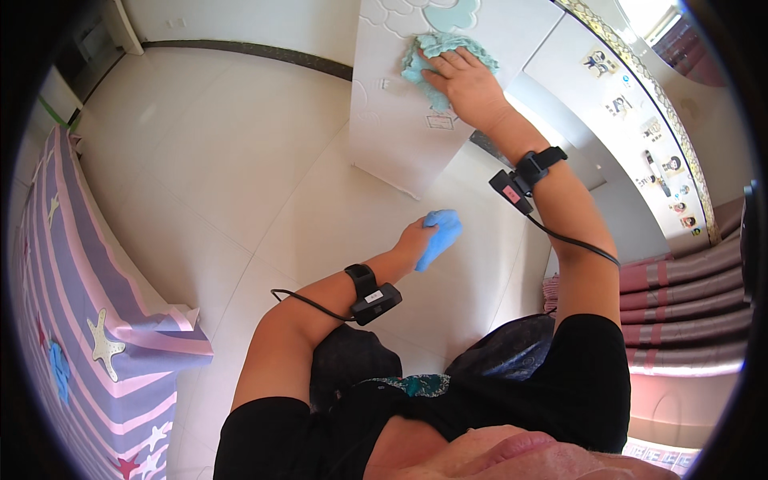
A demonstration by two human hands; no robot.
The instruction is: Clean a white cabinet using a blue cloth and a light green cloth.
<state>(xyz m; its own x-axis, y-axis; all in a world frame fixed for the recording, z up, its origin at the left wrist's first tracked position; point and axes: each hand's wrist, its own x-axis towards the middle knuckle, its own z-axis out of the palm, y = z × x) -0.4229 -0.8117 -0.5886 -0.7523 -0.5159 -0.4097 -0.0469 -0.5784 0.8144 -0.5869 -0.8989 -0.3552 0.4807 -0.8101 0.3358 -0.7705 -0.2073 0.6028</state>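
Observation:
My right hand (474,87) lies palm down on a crumpled mint-green cloth (447,45), pressing it to the white door panel (393,141) of a cabinet. Raised scalloped shapes and a green cloud-like relief mark the panel near the cloth, and a small printed rectangle is just below it. Lower down, my left hand (417,243) grips a folded blue cloth (441,237) in the air, apart from the panel. Both forearms wear black straps with small cabled devices.
At left stands a bed or table draped in a striped cover (138,336) with starfish. A white desk-like surface (630,126) with cartoon stickers runs along the right, above a pink-grey curtain (678,300). Pale floor tiles (240,150) reach a dark skirting board.

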